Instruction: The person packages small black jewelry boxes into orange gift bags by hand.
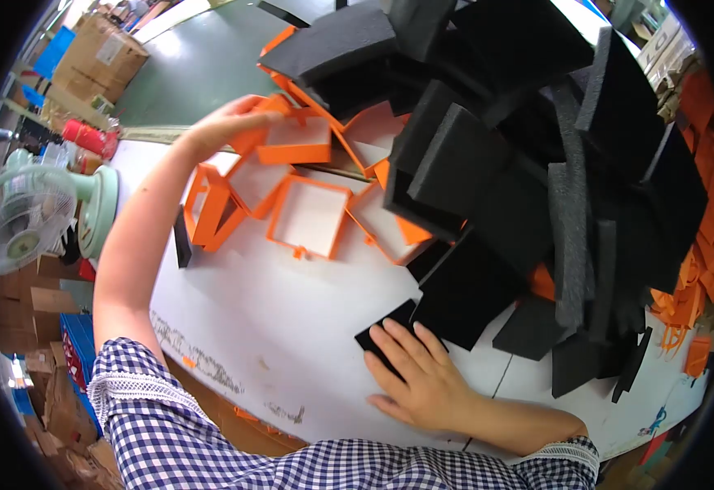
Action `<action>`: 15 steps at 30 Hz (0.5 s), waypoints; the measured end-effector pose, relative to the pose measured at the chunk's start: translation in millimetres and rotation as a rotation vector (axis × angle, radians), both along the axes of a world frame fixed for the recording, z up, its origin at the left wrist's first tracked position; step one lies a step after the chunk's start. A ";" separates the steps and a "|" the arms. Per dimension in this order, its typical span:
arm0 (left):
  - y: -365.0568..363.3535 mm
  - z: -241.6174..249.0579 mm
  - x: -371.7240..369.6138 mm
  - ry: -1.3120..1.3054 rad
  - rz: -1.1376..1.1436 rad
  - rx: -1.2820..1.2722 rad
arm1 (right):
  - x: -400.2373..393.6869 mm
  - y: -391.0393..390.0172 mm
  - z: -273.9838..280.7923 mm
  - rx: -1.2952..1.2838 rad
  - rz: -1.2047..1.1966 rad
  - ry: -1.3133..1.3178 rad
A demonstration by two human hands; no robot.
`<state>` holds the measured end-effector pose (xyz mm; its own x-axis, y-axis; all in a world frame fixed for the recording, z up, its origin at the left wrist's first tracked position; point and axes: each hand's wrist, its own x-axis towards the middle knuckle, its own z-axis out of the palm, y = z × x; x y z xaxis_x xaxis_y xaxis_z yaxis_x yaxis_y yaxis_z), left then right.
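My left hand (pixel 238 122) reaches to the orange boxes at the upper left, its fingers around the edge of an orange box (pixel 270 114). Just below it are an open orange box with a white inside (pixel 308 214) and a tilted orange box (pixel 208 214). My right hand (pixel 422 380) lies with fingers spread on a small black foam piece (pixel 381 331) near the front of the white table (pixel 292 327). Beside that hand, a larger black foam piece (pixel 465 290) lies at the edge of a big heap of black foam (pixel 496 180).
A green fan (pixel 46 208) stands at the left, near a red bundle (pixel 87 139). Cardboard boxes (pixel 100 61) are at the upper left. Orange strips (pixel 700 261) are heaped at the right. Small blue scissors (pixel 658 420) lie at the lower right.
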<state>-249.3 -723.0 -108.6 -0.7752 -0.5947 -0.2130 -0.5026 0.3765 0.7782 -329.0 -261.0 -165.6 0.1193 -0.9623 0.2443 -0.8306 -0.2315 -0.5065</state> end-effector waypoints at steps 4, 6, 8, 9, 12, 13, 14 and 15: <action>93.7 15.0 2.3 -0.080 -0.114 0.112 | 3.5 4.8 -6.2 -0.056 0.007 -0.018; 143.1 29.4 9.7 -0.028 -0.171 0.046 | 4.3 5.4 -7.4 -0.077 -0.016 -0.030; 166.8 40.0 25.6 -0.006 -0.178 -0.204 | 6.6 5.1 -11.6 -0.123 -0.005 -0.033; 176.6 48.6 34.2 0.027 -0.180 -0.220 | 7.2 5.8 -12.6 -0.131 -0.015 -0.012; 203.5 69.4 70.6 0.074 -0.196 -0.510 | 9.9 10.1 -14.4 -0.210 -0.036 0.031; 216.5 75.6 84.9 0.153 -0.151 -0.399 | 10.7 13.4 -10.2 -0.203 -0.029 0.058; 229.5 81.1 99.5 0.229 -0.121 -0.282 | 13.7 19.1 -6.9 -0.192 -0.037 0.081; 242.8 87.6 115.4 0.270 -0.128 -0.218 | 15.7 26.6 -8.7 -0.178 -0.012 0.075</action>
